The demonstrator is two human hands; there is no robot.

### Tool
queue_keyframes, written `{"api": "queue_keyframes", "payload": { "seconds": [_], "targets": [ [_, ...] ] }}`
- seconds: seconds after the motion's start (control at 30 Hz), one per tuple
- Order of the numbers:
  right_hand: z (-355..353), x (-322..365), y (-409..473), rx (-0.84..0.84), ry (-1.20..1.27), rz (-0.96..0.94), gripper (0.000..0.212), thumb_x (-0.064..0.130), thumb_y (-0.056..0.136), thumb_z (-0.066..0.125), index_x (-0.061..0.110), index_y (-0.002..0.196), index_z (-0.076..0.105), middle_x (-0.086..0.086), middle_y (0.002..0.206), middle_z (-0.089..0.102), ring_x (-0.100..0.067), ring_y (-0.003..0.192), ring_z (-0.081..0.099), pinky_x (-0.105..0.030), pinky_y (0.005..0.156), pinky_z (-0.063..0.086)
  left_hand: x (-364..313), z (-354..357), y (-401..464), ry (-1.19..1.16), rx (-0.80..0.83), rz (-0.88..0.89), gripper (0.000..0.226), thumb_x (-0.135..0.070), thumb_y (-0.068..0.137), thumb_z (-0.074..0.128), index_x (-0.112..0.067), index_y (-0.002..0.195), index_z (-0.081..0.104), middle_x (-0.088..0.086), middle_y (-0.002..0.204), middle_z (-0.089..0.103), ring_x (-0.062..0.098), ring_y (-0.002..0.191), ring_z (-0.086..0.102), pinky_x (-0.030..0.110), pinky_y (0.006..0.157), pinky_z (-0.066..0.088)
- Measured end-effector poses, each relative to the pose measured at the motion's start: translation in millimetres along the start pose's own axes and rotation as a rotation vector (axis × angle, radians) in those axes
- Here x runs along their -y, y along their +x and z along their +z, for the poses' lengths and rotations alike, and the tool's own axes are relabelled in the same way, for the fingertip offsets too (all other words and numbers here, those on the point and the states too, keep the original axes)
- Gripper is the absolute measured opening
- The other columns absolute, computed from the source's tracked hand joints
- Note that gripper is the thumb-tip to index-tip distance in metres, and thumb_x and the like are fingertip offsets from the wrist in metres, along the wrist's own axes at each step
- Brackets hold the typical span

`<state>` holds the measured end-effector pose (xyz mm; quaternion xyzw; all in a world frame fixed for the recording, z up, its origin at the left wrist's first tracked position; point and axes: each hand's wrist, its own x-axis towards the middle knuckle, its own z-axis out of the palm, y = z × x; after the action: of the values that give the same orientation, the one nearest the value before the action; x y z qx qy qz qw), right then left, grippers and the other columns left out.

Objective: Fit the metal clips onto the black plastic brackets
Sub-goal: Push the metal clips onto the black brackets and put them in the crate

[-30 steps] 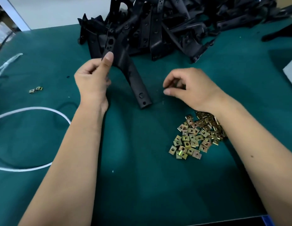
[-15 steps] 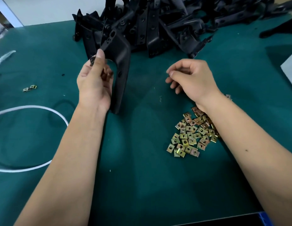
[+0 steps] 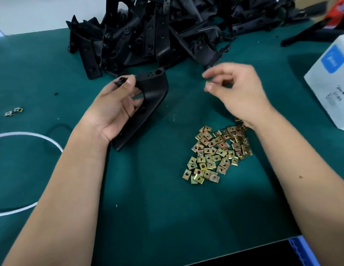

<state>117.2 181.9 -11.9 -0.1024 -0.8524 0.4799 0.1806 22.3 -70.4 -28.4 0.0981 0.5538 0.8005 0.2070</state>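
My left hand [image 3: 113, 106] grips a black plastic bracket [image 3: 152, 93] lifted off the green mat, thumb on its upper tab, its long leg slanting down under my wrist. My right hand [image 3: 234, 93] hovers to the right of it with fingers curled, thumb and forefinger pinched on what looks like a small metal clip [image 3: 206, 82], blurred and mostly hidden. A pile of brass-coloured metal clips [image 3: 217, 150] lies on the mat below my right wrist. A large heap of black brackets [image 3: 157, 29] fills the back of the table.
Two stray clips [image 3: 13, 111] lie at the far left. A white cord [image 3: 32, 136] loops over the left side of the mat. A white box [image 3: 328, 83] stands at the right edge. The table's front edge [image 3: 244, 248] runs at the bottom right.
My left hand pulled the bracket away from the heap and turned it so its leg points down-left. My right hand rose a little, its fingers still pinched.
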Motion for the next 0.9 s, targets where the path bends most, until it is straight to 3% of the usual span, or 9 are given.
{"api": "queue_keyframes", "payload": {
  "seconds": [0.07,0.13,0.2,0.3,0.4,0.5,0.57,0.73,0.9],
  "targets": [
    [-20,-14,-12,-0.03,-0.044,0.068,0.018,0.009,0.09,0.077,0.025,0.099,0.078,-0.003,0.088,0.077,-0.006,0.081,0.067,-0.018,0.089,0.052,1,-3,3,0.003,0.028,0.006,0.035,-0.016,0.108,0.045,0.004,0.137,0.048,0.022,0.134,0.064,0.032,0.124,0.062,0.042,0.11,0.047],
    [-26,-20,-27,-0.074,0.061,0.127,0.017,0.007,0.09,0.076,0.023,0.097,0.078,-0.004,0.089,0.077,-0.016,0.089,0.072,-0.034,0.099,0.055,2,-7,5,-0.006,0.04,0.006,0.041,-0.018,0.108,0.046,0.006,0.141,0.046,0.021,0.133,0.065,0.029,0.123,0.062,0.039,0.109,0.043],
    [-19,-18,-37,-0.091,0.137,0.124,0.019,0.005,0.089,0.076,0.023,0.096,0.078,-0.004,0.089,0.078,-0.025,0.093,0.073,-0.041,0.099,0.056,5,-10,8,-0.014,0.046,0.001,0.046,-0.02,0.107,0.049,0.007,0.144,0.042,0.018,0.128,0.067,0.028,0.123,0.058,0.044,0.117,0.036],
    [6,-7,-43,-0.09,0.215,0.099,0.019,0.002,0.087,0.077,0.019,0.095,0.079,-0.005,0.085,0.077,-0.029,0.091,0.073,-0.039,0.093,0.058,5,-9,9,0.01,0.094,-0.011,0.042,-0.022,0.11,0.045,0.007,0.141,0.045,0.005,0.112,0.074,0.019,0.111,0.066,0.033,0.106,0.046],
    [41,10,-39,-0.127,0.304,0.068,0.017,0.0,0.085,0.078,0.014,0.094,0.079,-0.004,0.087,0.078,-0.019,0.086,0.073,-0.032,0.087,0.059,4,-8,5,0.034,0.106,-0.007,0.034,-0.026,0.111,0.04,-0.004,0.128,0.059,-0.004,0.096,0.077,0.008,0.096,0.072,0.027,0.097,0.052],
    [75,25,-34,-0.166,0.367,0.068,0.016,0.002,0.085,0.077,0.015,0.093,0.079,0.004,0.085,0.077,-0.01,0.083,0.073,-0.023,0.082,0.058,1,-9,-1,0.029,0.066,0.003,0.039,-0.026,0.11,0.041,-0.017,0.1,0.077,-0.007,0.082,0.075,0.003,0.082,0.072,0.021,0.085,0.055],
    [94,35,-34,-0.178,0.424,0.086,0.015,0.001,0.085,0.076,0.013,0.093,0.079,0.003,0.084,0.077,-0.005,0.079,0.071,-0.019,0.078,0.056,-2,-12,-3,0.007,-0.005,0.003,0.043,-0.029,0.108,0.047,-0.022,0.081,0.08,-0.011,0.073,0.071,0.001,0.073,0.069,0.017,0.078,0.055],
    [88,45,-27,-0.108,0.497,0.039,0.019,0.001,0.086,0.076,0.019,0.093,0.078,0.0,0.09,0.078,-0.01,0.085,0.072,-0.02,0.079,0.056,-7,-20,0,-0.04,-0.09,0.007,0.017,-0.032,0.105,0.054,-0.019,0.096,0.061,-0.011,0.069,0.068,0.001,0.066,0.068,0.015,0.074,0.056],
    [-2,1,-17,0.021,0.224,-0.047,0.019,-0.002,0.087,0.075,0.015,0.095,0.076,-0.008,0.085,0.073,-0.02,0.082,0.065,-0.024,0.079,0.05,-7,-13,-2,0.026,-0.006,-0.018,0.017,-0.034,0.105,0.053,-0.02,0.1,0.06,-0.011,0.071,0.069,0.001,0.066,0.069,0.013,0.068,0.056]
  ]
}}
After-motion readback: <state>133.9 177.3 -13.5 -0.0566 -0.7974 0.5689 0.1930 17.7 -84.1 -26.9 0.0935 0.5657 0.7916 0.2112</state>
